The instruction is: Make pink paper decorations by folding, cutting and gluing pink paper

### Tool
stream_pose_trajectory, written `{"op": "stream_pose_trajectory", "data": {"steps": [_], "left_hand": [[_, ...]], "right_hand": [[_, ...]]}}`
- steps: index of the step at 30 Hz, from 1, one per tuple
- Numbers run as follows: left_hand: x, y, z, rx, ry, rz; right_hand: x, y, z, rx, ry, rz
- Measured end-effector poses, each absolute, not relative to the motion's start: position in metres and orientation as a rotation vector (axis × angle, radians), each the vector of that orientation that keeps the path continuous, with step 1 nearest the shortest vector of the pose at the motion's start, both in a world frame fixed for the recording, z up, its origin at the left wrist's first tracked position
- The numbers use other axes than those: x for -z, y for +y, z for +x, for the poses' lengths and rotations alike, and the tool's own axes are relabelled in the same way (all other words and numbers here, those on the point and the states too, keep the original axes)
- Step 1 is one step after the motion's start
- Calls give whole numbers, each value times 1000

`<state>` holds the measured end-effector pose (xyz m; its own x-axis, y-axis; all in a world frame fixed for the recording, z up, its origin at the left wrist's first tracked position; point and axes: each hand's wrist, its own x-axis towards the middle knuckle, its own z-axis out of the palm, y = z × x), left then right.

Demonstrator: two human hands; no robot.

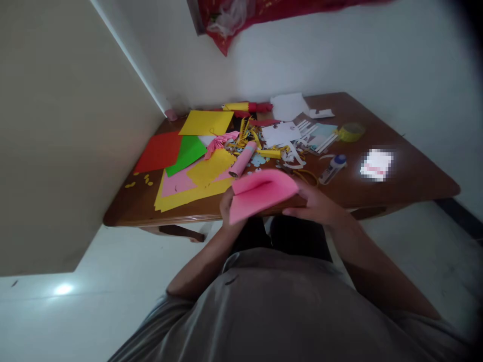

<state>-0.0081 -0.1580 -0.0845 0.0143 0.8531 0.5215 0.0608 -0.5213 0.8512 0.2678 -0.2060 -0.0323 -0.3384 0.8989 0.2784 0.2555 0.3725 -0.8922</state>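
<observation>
- Right hand [319, 203]: fingers closed together on the right edge of the pink sheet [260, 193], thumb side on top.
- Left hand [225, 208]: clamped on the sheet's left edge; fingertips were hidden behind the paper, so their exact spread could not be read.
- The sheet was bent over on itself in a soft curve, not creased flat. A grip on each side probably kept it from springing open.
- I held the sheet in the air at the near edge of the table [407, 176], above my lap, likely because the top was crowded.
- Just beyond lay a pink roll [243, 159], yellow sheets [188, 198] and paper scraps [271, 146].
- Further right were a glue bottle [332, 168] and a tape roll [350, 132], both well clear of my hands.
</observation>
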Motion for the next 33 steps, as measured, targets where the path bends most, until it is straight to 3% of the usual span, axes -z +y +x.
{"op": "stream_pose_trajectory", "data": {"steps": [6,11,16,20,23,26,29,33], "left_hand": [[71,-181,10,-1424,887,1439],[63,-184,15,-1377,881,1194],[58,-170,22,-1594,895,872],[59,-166,10,-1544,926,887],[49,-174,-13,-1700,1177,1192],[23,-186,-33,-1773,1513,1931],[-3,-193,-35,-1330,1386,2617],[-14,-181,-26,-782,1191,2786]], "right_hand": [[7,-210,216,-663,-1508,-1168],[-10,-195,215,-819,-1542,-1238],[1,-185,212,-1023,-1445,-1209],[6,-188,216,-989,-1549,-1251],[2,-191,223,-856,-1699,-1294],[-4,-191,227,-727,-1897,-1284],[-9,-191,224,-668,-2035,-1217],[-8,-195,223,-694,-2092,-1208]]}}
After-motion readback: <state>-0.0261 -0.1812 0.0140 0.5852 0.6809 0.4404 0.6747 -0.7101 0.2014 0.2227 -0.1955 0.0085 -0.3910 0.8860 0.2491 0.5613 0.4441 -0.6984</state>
